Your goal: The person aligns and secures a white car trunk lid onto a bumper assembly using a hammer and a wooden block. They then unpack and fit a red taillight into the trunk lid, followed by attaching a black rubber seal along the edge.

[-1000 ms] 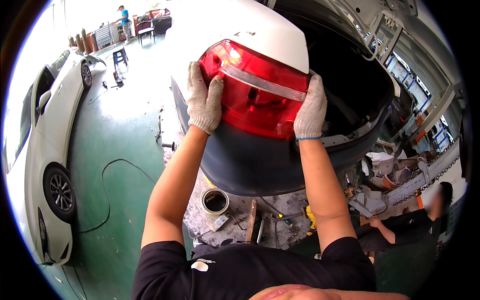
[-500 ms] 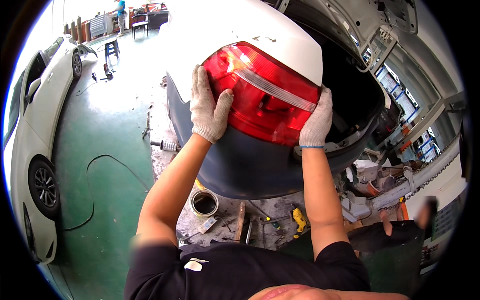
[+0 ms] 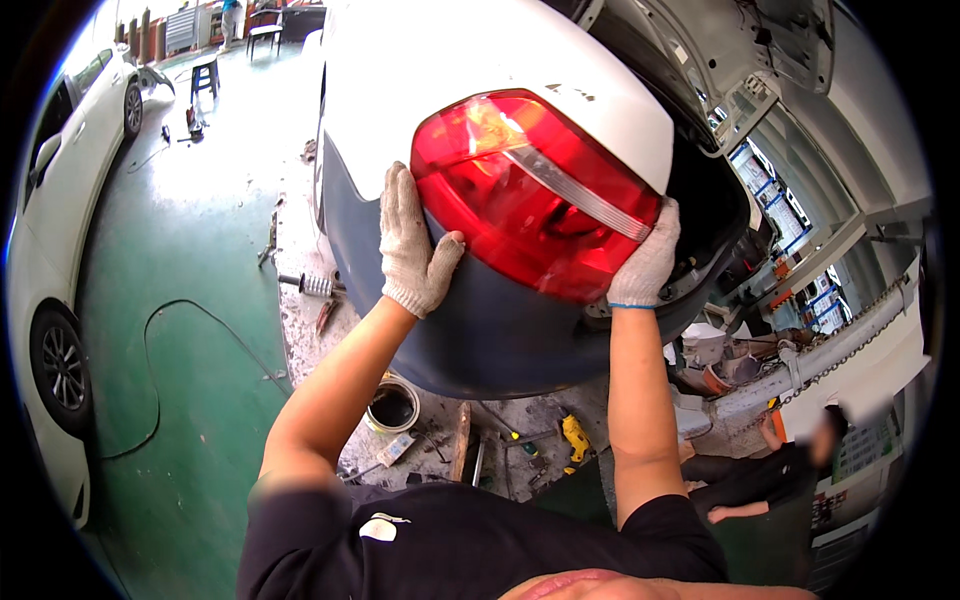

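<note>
A red tail light (image 3: pixel 530 200) with a clear strip sits in the rear corner of a white car body (image 3: pixel 470 50), above its dark grey bumper (image 3: pixel 500 340). My left hand (image 3: pixel 415 245), in a knitted glove, lies along the light's left edge and the bumper, fingers stretched out. My right hand (image 3: pixel 645 255), also gloved, grips the light's right edge, its fingers partly hidden. Dark open space shows to the right of the light, under a raised panel.
Below lie a can (image 3: pixel 393 405), a yellow power tool (image 3: pixel 575 438) and scattered tools. A white car (image 3: pixel 65 220) and a cable stand left on the green floor (image 3: pixel 190 370). A person (image 3: pixel 765 470) is at lower right; another (image 3: pixel 228 22) stands far back.
The tail light and both my hands have shifted right and down in the picture as the view moved. My left hand sits lower against the light's edge. The person at lower right has moved.
</note>
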Available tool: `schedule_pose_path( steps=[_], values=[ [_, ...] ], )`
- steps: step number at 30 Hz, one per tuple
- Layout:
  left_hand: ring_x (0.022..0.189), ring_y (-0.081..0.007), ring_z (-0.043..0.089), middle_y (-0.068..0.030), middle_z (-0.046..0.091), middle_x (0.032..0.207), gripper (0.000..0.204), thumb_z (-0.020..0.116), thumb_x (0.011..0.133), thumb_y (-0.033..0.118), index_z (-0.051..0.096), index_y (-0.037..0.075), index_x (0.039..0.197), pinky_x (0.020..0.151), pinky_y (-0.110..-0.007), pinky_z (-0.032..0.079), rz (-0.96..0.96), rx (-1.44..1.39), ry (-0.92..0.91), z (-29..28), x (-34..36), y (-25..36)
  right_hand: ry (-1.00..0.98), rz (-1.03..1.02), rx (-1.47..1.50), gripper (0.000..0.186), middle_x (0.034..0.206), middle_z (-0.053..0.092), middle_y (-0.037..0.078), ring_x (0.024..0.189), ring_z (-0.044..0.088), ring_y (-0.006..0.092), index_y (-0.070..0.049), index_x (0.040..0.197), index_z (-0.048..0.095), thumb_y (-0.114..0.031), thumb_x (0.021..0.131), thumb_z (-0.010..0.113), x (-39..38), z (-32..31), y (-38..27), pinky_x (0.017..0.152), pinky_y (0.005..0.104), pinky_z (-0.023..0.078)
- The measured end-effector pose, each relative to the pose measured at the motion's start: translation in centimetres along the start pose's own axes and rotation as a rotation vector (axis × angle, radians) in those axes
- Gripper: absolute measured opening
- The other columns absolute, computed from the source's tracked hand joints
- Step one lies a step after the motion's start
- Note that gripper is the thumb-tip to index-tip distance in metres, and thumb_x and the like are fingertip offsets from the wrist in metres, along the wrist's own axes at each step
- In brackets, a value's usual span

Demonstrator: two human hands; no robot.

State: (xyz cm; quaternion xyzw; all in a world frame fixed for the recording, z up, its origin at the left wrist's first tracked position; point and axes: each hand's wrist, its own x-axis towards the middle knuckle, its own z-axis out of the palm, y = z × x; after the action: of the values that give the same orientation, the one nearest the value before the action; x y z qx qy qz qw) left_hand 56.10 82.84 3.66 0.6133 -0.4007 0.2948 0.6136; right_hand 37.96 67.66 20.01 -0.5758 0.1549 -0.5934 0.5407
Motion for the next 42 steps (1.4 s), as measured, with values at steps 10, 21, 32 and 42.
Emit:
schedule_pose_path(
  steps=[10, 21, 32, 42],
  values=[
    [0.157, -0.0389, 0.04, -0.0265, 0.043, 0.166, 0.071, 0.078, 0.098, 0.025, 0.049, -0.003, 0.156, 0.126, -0.041, 0.038, -0.273, -0.31, -0.09, -3.2, -0.3, -2.1, -0.026, 0.124, 0.115, 0.043, 0.127, 0.073, 0.009, 0.111, 0.071, 0.0254, -0.009, 0.126, 0.069, -0.044, 0.108, 0.051, 1.4, -1.6, 0.1, 0.099, 0.0411, 0.057],
    [0.134, -0.0295, 0.058, -0.02, 0.059, 0.145, 0.052, 0.044, 0.116, 0.035, 0.049, -0.002, 0.153, 0.116, -0.04, 0.045, -0.433, -0.702, 0.608, -2.0, 7.6, -9.2, 0.126, 0.08, 0.056, 0.053, 0.149, 0.063, 0.01, 0.135, 0.061, 0.0328, -0.013, 0.147, 0.06, -0.046, 0.11, 0.04, 0.6, -0.6, -0.7, 0.115, 0.0517, 0.048],
    [0.134, -0.0331, 0.058, -0.0177, 0.062, 0.144, 0.044, 0.048, 0.115, 0.033, 0.064, 0.002, 0.141, 0.117, -0.043, 0.046, -0.288, -0.004, 0.224, 3.0, 7.5, -10.2, 0.062, 0.252, 0.18, 0.056, 0.153, 0.061, 0.012, 0.14, 0.058, 0.0362, -0.011, 0.151, 0.059, -0.044, 0.108, 0.045, -0.5, 0.6, -2.0, 0.117, 0.0569, 0.047],
    [0.145, -0.0342, 0.052, -0.0232, 0.052, 0.158, 0.058, 0.047, 0.114, 0.034, 0.048, -0.004, 0.158, 0.123, -0.042, 0.038, -0.037, -0.505, 0.168, 1.9, 7.9, -0.8, 0.021, 0.048, 0.198, 0.038, 0.117, 0.077, 0.006, 0.104, 0.071, 0.0194, -0.003, 0.12, 0.073, -0.034, 0.111, 0.052, 1.0, -0.7, 0.0, 0.099, 0.0342, 0.054]
  ],
)
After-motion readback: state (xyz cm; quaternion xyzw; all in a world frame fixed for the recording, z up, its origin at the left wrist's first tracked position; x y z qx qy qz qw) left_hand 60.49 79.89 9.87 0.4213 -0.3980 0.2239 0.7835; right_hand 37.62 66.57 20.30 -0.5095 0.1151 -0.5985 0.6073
